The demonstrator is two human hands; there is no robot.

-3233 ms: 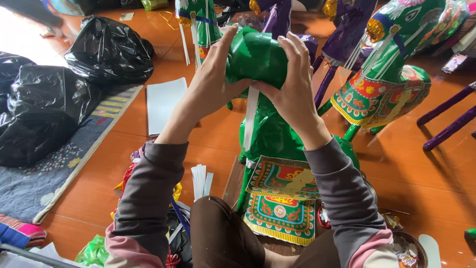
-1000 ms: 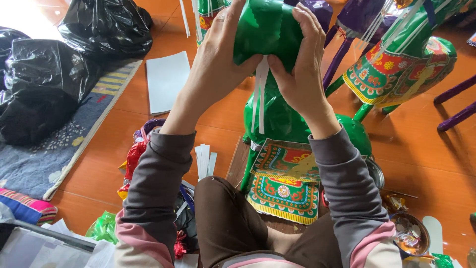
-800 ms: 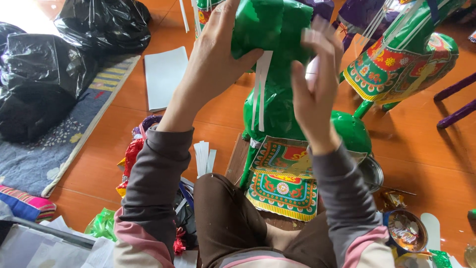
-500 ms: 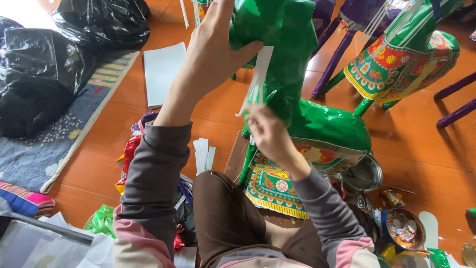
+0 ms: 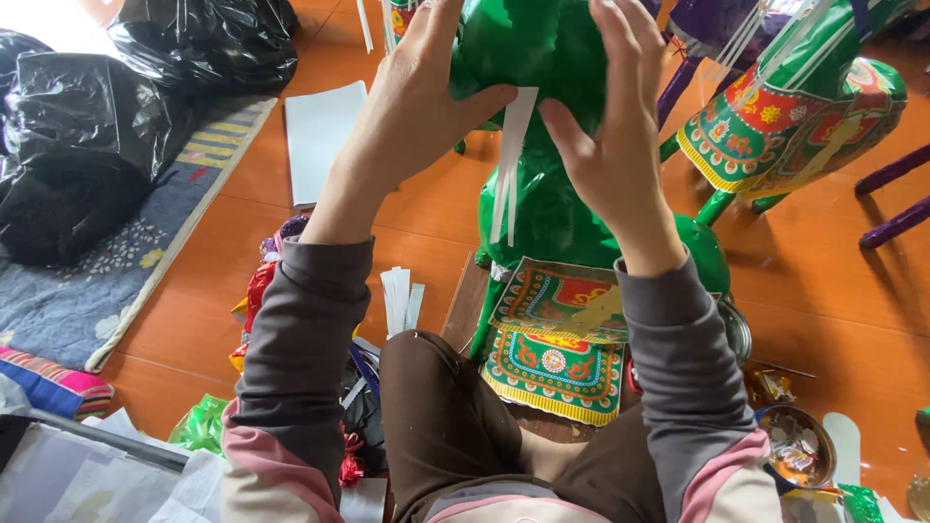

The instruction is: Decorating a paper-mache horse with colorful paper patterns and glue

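Observation:
A shiny green paper horse stands on the floor in front of me, a patterned red, green and yellow saddle cloth draped over its back. My left hand grips the left side of its head, with the thumb on the top of some white paper strips that hang down the neck. My right hand is pressed on the right side of the head, fingers spread, its thumb just beside the strips. The top of the head is cut off by the frame.
Two full black plastic bags sit at the left on a blue rug. A white sheet and loose white strips lie on the orange floor. Another decorated green horse and purple legs stand at the right; a metal bowl is near my right knee.
My right hand left the horse's head, dropped down along the white strips on the neck, then came back up to the head. My left hand stayed on the head.

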